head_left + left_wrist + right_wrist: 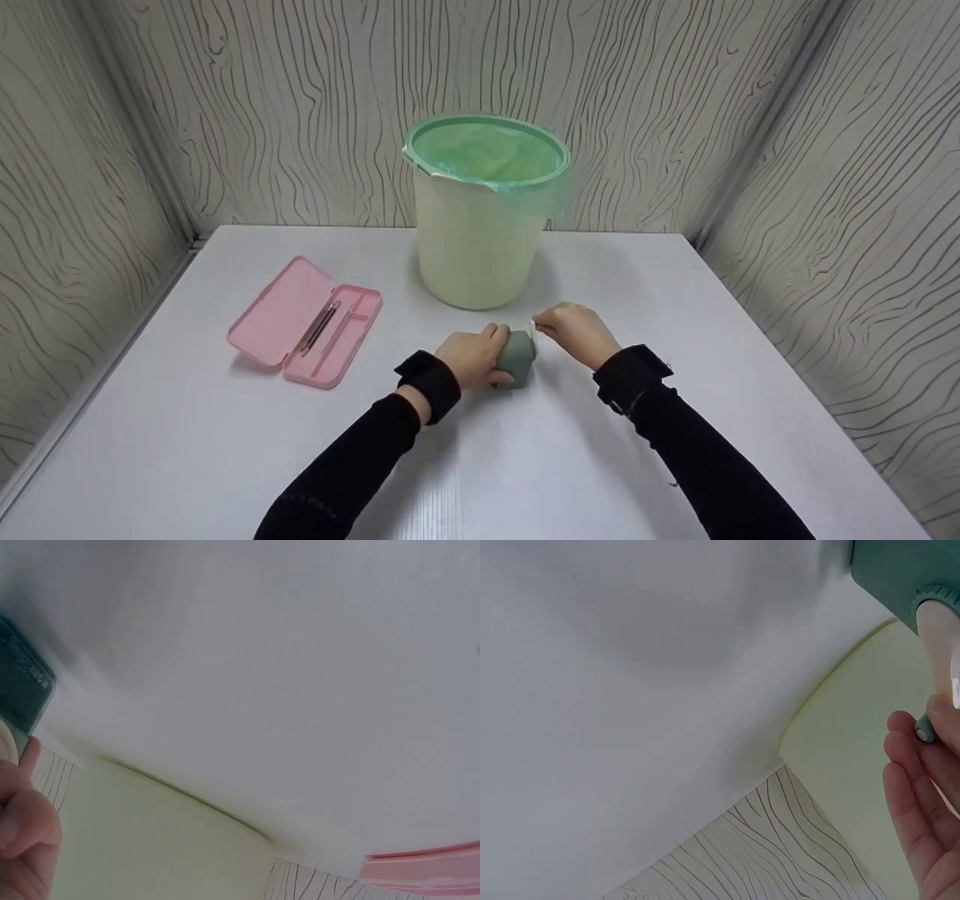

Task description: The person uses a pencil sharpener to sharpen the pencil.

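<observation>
A dark green crank pencil sharpener (516, 361) sits on the white table in front of the bin. My left hand (471, 358) grips its body from the left, thumb low and fingers over the top. On its right side is a pale crank handle (934, 634) with a small green knob (925, 729). My right hand (579, 331) pinches the crank at the knob end. The sharpener's corner (24, 679) shows at the edge of the left wrist view, by the left fingers. The sharpener's far side is hidden.
Behind the hands stands a tall pale green bin (476, 247) with a green rim and a liner bag. To the left lies an open pink pencil case (279, 319) holding dark pencils (320, 328). Wood-patterned panels (300, 112) wall the table's back and sides.
</observation>
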`<state>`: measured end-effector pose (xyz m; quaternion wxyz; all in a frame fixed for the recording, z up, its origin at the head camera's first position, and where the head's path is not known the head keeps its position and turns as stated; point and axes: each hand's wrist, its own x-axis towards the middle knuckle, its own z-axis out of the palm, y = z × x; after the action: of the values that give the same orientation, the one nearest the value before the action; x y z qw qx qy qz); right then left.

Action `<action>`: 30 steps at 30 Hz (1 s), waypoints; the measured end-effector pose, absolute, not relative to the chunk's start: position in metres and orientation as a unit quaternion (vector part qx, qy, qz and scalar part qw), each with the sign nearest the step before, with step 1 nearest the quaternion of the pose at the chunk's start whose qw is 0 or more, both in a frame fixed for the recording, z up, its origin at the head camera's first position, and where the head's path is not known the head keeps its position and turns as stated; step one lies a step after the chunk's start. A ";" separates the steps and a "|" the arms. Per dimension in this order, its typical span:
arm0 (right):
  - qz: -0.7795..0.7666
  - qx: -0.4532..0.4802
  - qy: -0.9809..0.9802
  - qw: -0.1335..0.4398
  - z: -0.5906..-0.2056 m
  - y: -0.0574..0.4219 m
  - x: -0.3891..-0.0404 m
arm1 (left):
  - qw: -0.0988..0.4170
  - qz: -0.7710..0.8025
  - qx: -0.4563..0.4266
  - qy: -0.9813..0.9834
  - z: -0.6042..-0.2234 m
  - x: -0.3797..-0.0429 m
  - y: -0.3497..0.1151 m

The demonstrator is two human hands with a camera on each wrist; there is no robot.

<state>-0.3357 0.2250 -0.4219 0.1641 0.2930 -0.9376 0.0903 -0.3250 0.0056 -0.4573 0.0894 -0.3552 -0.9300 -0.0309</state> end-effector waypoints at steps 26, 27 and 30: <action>0.075 0.273 -0.956 0.082 -0.459 0.224 -0.328 | 0.108 -0.048 -0.338 -0.934 -0.459 -0.319 0.006; 0.079 0.276 -0.954 0.083 -0.461 0.225 -0.326 | 0.107 -0.049 -0.336 -0.934 -0.458 -0.319 0.006; 0.081 0.278 -0.954 0.081 -0.465 0.227 -0.318 | 0.101 -0.046 -0.332 -0.937 -0.459 -0.319 0.006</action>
<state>-0.3179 0.2268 -0.4650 0.0809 0.2783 -0.9537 0.0810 -0.3186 0.0060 -0.4588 0.1009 -0.3318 -0.9368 -0.0458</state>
